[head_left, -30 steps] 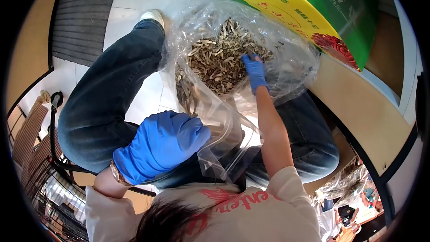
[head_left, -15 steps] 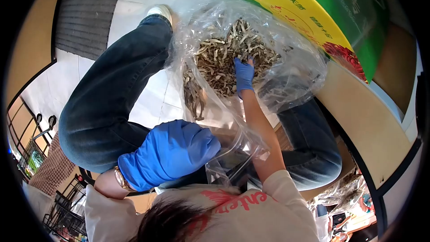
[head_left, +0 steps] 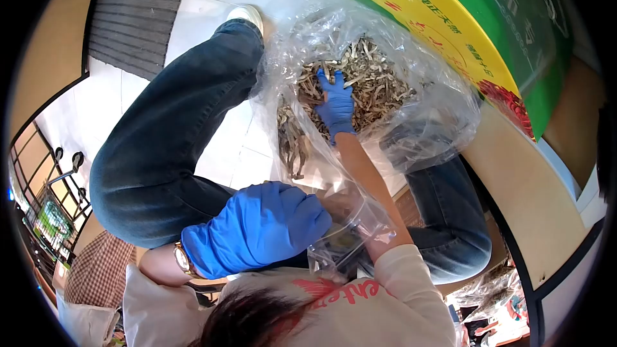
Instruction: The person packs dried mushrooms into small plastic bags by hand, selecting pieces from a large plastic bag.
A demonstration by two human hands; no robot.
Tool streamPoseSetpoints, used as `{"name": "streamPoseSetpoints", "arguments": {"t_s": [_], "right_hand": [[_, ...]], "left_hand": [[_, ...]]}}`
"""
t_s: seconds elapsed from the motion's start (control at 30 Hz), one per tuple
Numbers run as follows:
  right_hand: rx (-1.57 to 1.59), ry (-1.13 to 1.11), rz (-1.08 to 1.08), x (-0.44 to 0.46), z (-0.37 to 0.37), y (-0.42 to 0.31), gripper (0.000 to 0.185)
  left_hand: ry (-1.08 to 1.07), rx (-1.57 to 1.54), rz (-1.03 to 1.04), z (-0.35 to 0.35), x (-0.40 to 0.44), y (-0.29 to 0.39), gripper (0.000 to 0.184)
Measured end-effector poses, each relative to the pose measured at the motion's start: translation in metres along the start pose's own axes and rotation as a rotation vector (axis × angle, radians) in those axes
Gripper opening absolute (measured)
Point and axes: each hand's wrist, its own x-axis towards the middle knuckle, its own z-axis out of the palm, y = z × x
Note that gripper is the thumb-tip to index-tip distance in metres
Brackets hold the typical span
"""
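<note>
A large clear plastic bag [head_left: 437, 112] lies open between my knees, with a heap of dried brownish strips [head_left: 379, 83] inside. My right hand [head_left: 337, 104], in a blue glove, rests on the left part of the heap with its fingers spread. Nearer my body, my left hand [head_left: 260, 226], also gloved in blue, is closed around the edge of a smaller clear bag [head_left: 347, 218]. More strips [head_left: 292, 148] show through clear plastic left of the heap. The left palm is hidden.
A green and yellow box [head_left: 443, 32] stands at the upper right, beside a pale wooden panel [head_left: 514, 167]. A dark ribbed mat [head_left: 138, 16] lies on the tiled floor at the upper left. A wire rack [head_left: 42, 173] stands at the far left.
My right hand has moved left across the heap, and its fingers have spread. My left hand stays closed at the smaller bag. The whole view has shifted slightly.
</note>
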Motion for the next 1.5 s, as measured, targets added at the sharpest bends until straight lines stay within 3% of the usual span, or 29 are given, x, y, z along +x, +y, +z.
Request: {"name": "streamPoseSetpoints", "arguments": {"t_s": [0.07, 0.17, 0.2, 0.23, 0.3, 0.33, 0.37, 0.43, 0.5, 0.57, 0.6, 0.63, 0.7, 0.77, 0.83, 0.93, 0.97, 1.03, 1.17, 1.27, 1.37, 1.43, 1.5], "right_hand": [[0.087, 0.045, -0.056, 0.012, 0.006, 0.020, 0.071], [0.070, -0.056, -0.036, 0.022, -0.009, 0.044, 0.065], [0.106, 0.096, -0.087, 0.020, -0.001, 0.058, 0.058], [0.103, 0.101, -0.088, 0.015, -0.006, 0.060, 0.058], [0.647, 0.121, 0.222, 0.000, -0.017, 0.064, 0.053], [0.860, 0.159, 0.227, -0.006, -0.024, 0.062, 0.047], [0.854, 0.167, 0.224, -0.013, -0.034, 0.061, 0.047], [1.165, 0.112, 0.475, -0.030, -0.054, 0.056, 0.044], [1.292, 0.124, 0.500, -0.044, -0.060, 0.060, 0.041], [1.693, 0.144, 0.567, -0.062, -0.079, 0.052, 0.042], [1.739, 0.127, 0.533, -0.068, -0.085, 0.052, 0.040], [1.738, 0.139, 0.528, -0.073, -0.091, 0.050, 0.040], [1.643, 0.159, 0.558, -0.080, -0.102, 0.044, 0.057], [1.700, 0.230, 0.490, -0.099, -0.121, 0.033, 0.054], [1.936, 0.387, 0.119, -0.121, -0.140, 0.033, 0.051], [1.935, 0.449, 0.091, -0.159, -0.171, 0.040, 0.059], [2.014, 0.424, -0.133, -0.173, -0.192, 0.029, 0.062], [1.978, 0.572, -0.096, -0.200, -0.226, 0.005, 0.068], [2.013, 0.476, -0.520, -0.233, -0.261, -0.014, 0.075], [2.049, 0.497, -0.542, -0.239, -0.262, -0.035, 0.077], [2.136, 0.358, -0.324, -0.236, -0.257, -0.050, 0.077], [1.831, 0.115, -0.030, -0.231, -0.249, -0.053, 0.070], [1.554, 0.371, 0.071, -0.229, -0.229, -0.057, 0.063]], "left_hand": [[0.022, -0.016, -0.005, 0.001, -0.002, 0.000, 0.021], [0.014, -0.010, -0.041, 0.000, -0.003, 0.001, 0.020], [0.020, 0.024, -0.052, 0.000, -0.003, 0.001, 0.019], [0.029, 0.059, -0.063, 0.000, -0.003, 0.001, 0.019], [0.035, 0.078, -0.070, 0.004, -0.005, 0.002, 0.020], [0.081, 0.112, -0.052, 0.009, -0.006, 0.002, 0.020], [0.127, 0.147, -0.035, 0.011, -0.007, 0.002, 0.021], [0.122, 0.203, -0.002, 0.009, -0.007, 0.003, 0.022], [0.121, 0.286, 0.024, 0.008, -0.007, 0.004, 0.022], [0.135, 0.316, 0.026, 0.010, -0.007, 0.006, 0.019], [0.136, 0.340, 0.037, 0.010, -0.007, 0.006, 0.017], [0.137, 0.364, 0.047, 0.010, -0.007, 0.007, 0.015], [0.175, 0.360, 0.043, 0.014, -0.006, 0.007, 0.015], [0.181, 0.326, 0.028, 0.015, -0.006, 0.005, 0.019], [0.171, 0.401, -0.057, 0.021, -0.008, 0.002, 0.024], [0.264, 0.406, -0.091, 0.017, -0.005, 0.002, 0.025], [0.279, 0.373, -0.107, 0.017, -0.003, 0.002, 0.025], [0.295, 0.340, -0.127, 0.018, -0.001, 0.002, 0.025], [0.251, 0.342, -0.145, 0.020, 0.001, 0.004, 0.027], [0.278, 0.338, -0.139, 0.020, 0.001, 0.003, 0.026], [0.325, 0.335, -0.140, 0.022, 0.000, 0.002, 0.025], [0.355, 0.356, -0.145, 0.022, -0.001, 0.002, 0.024], [0.252, 0.397, -0.152, 0.022, -0.002, 0.003, 0.023]]}}
